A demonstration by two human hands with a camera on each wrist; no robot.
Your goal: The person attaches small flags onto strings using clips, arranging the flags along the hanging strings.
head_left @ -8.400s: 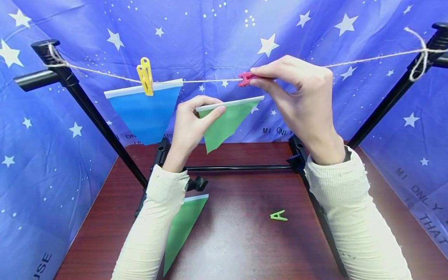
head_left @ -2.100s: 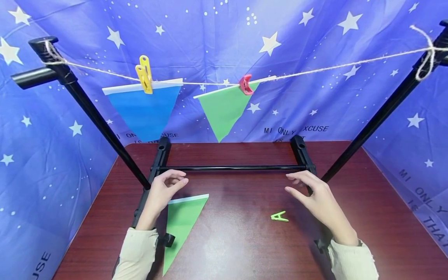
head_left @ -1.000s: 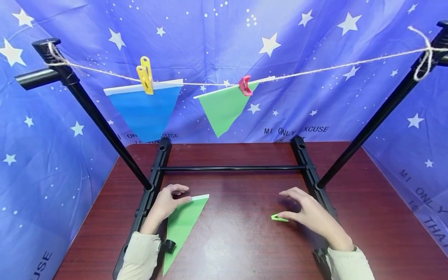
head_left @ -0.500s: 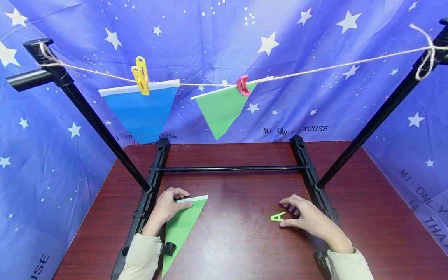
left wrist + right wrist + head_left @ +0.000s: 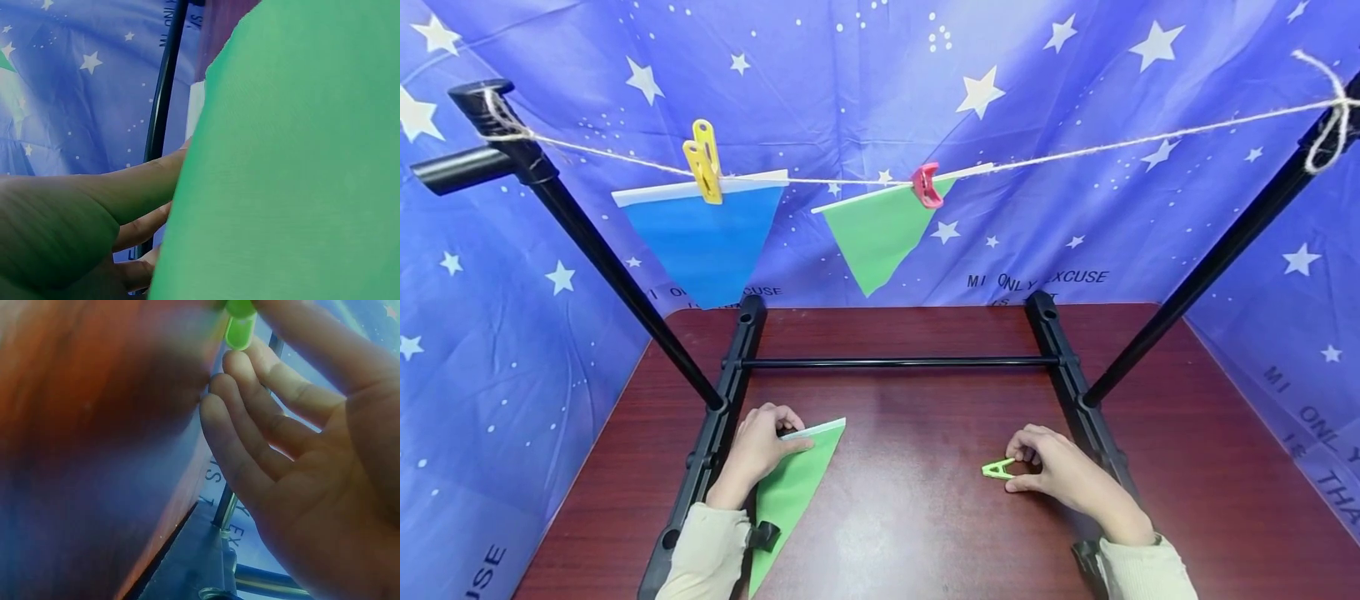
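At the table's left, my left hand [image 5: 752, 454] pinches the white top edge of a green triangular pennant [image 5: 793, 487], thumb over the front. That pennant [image 5: 294, 150] fills much of the left wrist view and hides the fingertips. On the right, my right hand [image 5: 1063, 475] holds a light green clothespin [image 5: 995, 470] by its handle ends, between thumb and forefinger. Only one end of the clothespin [image 5: 239, 331] shows in the right wrist view. The other fingers there are loosely bent.
A white string [image 5: 1120, 143] runs between two black posts. From it hang a blue pennant [image 5: 703, 242] under a yellow clothespin [image 5: 703, 162] and a tilted green pennant [image 5: 876, 237] under a red clothespin [image 5: 927, 185]. A black crossbar [image 5: 895, 362] spans the stand's base.
The green pennant has been clipped to the string with the red clothespin. Both hands have come down to the table, the left taking the second green pennant, the right the light green clothespin.
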